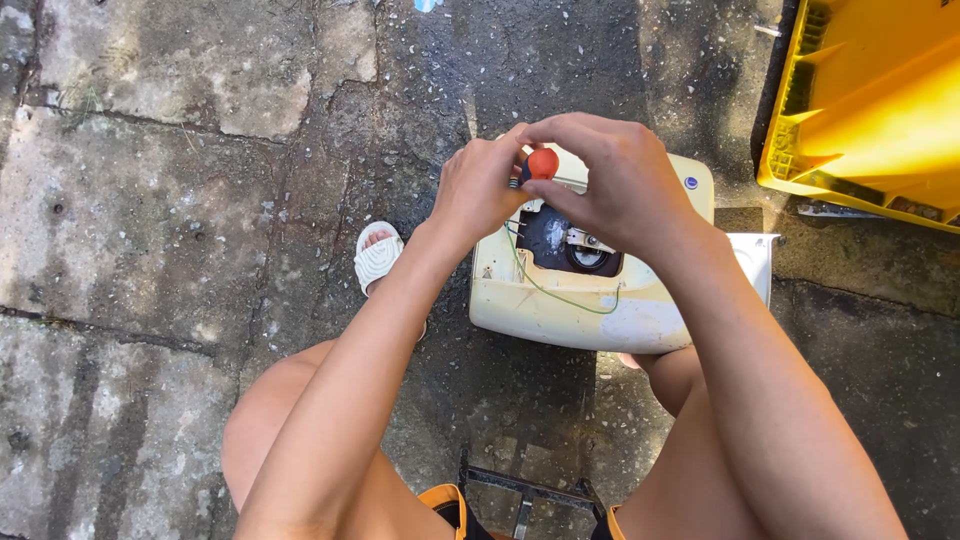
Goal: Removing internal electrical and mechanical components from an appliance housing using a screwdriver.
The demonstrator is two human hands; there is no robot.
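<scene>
Both hands meet over a cream-coloured appliance casing (560, 305) that lies on the paved ground just beneath them. The left hand (480, 185) is closed, its fingertips pinched around the dark shaft of a screwdriver (541, 163) with an orange handle. The right hand (615, 180) curls over that handle from the far side, fingers bent and gripping it. Directly below the hands, the casing's open panel shows dark inner parts and a thin green wire (560, 297). A white sandal (378, 258) sits beside the left forearm. Well off beyond the right hand stands a yellow bin (880, 100).
</scene>
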